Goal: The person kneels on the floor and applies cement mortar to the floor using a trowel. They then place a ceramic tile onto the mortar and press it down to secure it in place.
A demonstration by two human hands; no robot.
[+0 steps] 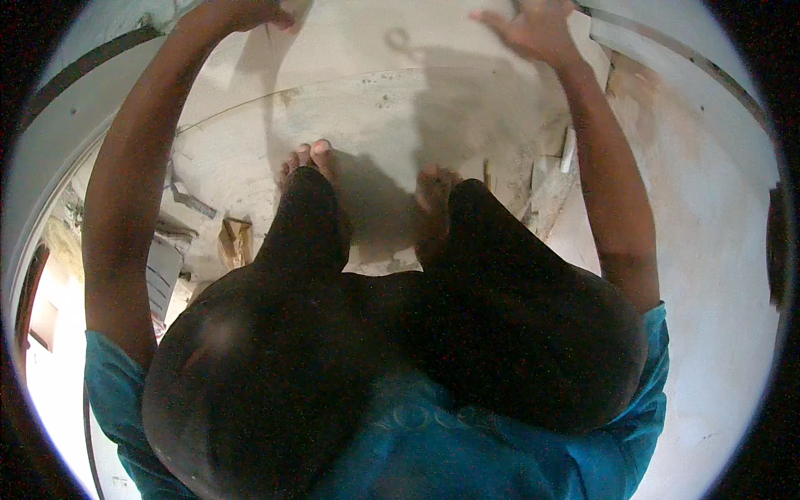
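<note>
One pale wall (708, 275) down the right side, bowed by the lens, stained brownish higher up; at its far rim, a dark object (776, 250), cut off and too dim to name. Across the upper middle, a cream surface (350, 46) running out of view, wall or board hard to say, patched with soft shadow. Below its thin curved edge, a dusty, specked floor (375, 104), greyish and partly hidden. At lower left, a glaring bright opening (50, 392), detail washed out. Black trousers (375, 333) over bent knees, folds lost in darkness; teal shirt (475, 458) cropped by the lower edge. Bare arms (125, 192) stretched forward on either side. Right hand (533, 32) with thumb spread well away from the fingers, their tips clipped by the upper edge. Left hand (246, 12) cropped harder, grip impossible to judge; likewise any contact between either and the cream surface. Bare feet (322, 157) on the floor, the right one shadowed. Left of the legs, a lined white sheet (162, 275), half covered, and brown folded cardboard (236, 242) amid blurred debris. Near the right foot, a thin stick (487, 172).
</note>
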